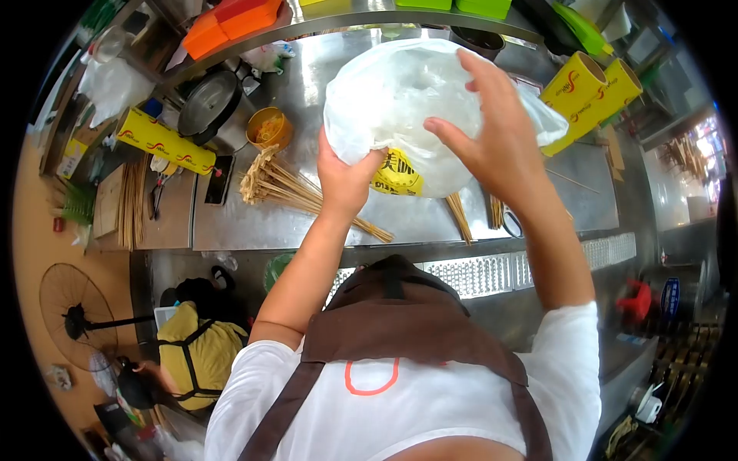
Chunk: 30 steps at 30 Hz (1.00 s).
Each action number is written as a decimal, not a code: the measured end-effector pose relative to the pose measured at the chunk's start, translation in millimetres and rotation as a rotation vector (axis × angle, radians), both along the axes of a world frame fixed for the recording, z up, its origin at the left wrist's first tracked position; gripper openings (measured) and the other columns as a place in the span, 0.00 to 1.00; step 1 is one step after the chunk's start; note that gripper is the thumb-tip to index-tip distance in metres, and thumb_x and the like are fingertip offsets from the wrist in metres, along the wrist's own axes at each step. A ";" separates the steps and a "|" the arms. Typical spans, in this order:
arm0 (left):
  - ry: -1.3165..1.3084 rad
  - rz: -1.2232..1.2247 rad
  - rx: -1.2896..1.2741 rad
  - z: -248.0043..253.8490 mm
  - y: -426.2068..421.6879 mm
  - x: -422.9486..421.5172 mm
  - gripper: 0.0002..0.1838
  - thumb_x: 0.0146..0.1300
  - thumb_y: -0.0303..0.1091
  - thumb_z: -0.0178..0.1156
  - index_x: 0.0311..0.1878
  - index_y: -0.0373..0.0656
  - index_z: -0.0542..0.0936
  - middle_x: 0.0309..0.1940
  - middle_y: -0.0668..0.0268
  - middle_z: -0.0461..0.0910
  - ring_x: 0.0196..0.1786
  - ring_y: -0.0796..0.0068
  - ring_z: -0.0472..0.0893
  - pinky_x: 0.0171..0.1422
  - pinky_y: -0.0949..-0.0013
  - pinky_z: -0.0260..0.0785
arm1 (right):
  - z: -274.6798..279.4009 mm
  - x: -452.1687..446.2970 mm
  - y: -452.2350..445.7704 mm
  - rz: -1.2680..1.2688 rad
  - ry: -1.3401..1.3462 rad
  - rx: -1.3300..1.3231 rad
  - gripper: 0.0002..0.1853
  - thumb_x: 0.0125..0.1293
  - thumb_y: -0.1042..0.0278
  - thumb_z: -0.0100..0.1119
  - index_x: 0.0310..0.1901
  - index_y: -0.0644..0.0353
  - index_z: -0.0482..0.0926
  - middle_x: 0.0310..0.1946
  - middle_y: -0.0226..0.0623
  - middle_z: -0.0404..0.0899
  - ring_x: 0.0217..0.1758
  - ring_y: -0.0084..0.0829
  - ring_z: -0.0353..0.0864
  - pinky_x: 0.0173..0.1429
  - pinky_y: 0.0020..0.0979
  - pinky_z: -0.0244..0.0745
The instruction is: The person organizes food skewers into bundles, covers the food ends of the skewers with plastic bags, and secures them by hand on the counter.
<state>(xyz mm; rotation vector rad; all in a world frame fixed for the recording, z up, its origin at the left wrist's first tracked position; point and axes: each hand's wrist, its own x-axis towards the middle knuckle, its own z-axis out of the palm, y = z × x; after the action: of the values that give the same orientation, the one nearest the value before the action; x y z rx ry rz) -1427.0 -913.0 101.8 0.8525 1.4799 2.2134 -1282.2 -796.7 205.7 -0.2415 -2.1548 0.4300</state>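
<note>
A translucent white plastic bag (400,84) with a yellow printed patch is held up over the steel table, its mouth spread wide. My left hand (344,173) grips the bag's lower left rim between thumb and fingers; most of those fingers are hidden behind the plastic. On the right side, my right hand (496,134) has its thumb and fingers apart, over or against the bag; I cannot tell whether it presses on the plastic. Below the bag lie a bundle of skewers (307,196) with pale food on their far ends and a smaller bunch of sticks (459,217).
The steel table (254,227) bears a lidded pot (211,107), an orange bowl (270,127) and yellow rolls (165,142) at left. More yellow rolls (584,92) stand at right. A shelf (346,23) runs along the back. Behind, at left, are a person in yellow (196,353) and a fan (77,319).
</note>
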 end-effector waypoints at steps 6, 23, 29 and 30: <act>0.018 -0.031 -0.230 -22.2 -11.4 -13.3 0.37 0.44 0.24 0.65 0.61 0.36 0.63 0.50 0.61 0.75 0.52 0.71 0.75 0.56 0.68 0.68 | -1.9 -2.5 20.8 -0.095 -0.004 -0.057 0.08 0.63 0.67 0.57 0.38 0.63 0.78 0.31 0.38 0.79 0.35 0.34 0.79 0.41 0.30 0.74; -0.236 -0.044 -0.036 -27.0 -35.7 -42.6 0.30 0.51 0.19 0.61 0.60 0.36 0.65 0.52 0.60 0.74 0.53 0.69 0.75 0.58 0.68 0.67 | 3.8 76.0 53.4 0.190 0.685 -1.005 0.19 0.65 0.65 0.53 0.55 0.62 0.69 0.40 0.36 0.80 0.38 0.25 0.79 0.43 0.27 0.76; -0.366 -0.351 -0.048 2.5 -17.7 -34.2 0.25 0.63 0.32 0.54 0.63 0.38 0.64 0.56 0.60 0.72 0.57 0.65 0.74 0.61 0.63 0.68 | -43.9 54.0 24.7 0.000 -0.157 -0.381 0.55 0.44 0.52 0.74 0.68 0.63 0.48 0.60 0.50 0.67 0.71 0.42 0.55 0.68 0.38 0.59; -0.370 -0.413 -0.080 0.9 -5.7 -22.7 0.23 0.62 0.30 0.55 0.60 0.37 0.67 0.52 0.61 0.75 0.51 0.68 0.76 0.56 0.64 0.70 | -43.6 43.3 7.5 0.031 -0.198 -0.289 0.58 0.42 0.52 0.75 0.69 0.65 0.47 0.64 0.53 0.63 0.71 0.45 0.55 0.69 0.39 0.58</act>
<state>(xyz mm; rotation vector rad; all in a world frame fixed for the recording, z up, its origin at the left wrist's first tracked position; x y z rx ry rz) -1449.8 -918.7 102.7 0.6127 1.0953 1.8675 -1238.9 -789.3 162.1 -0.4278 -2.2866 0.7643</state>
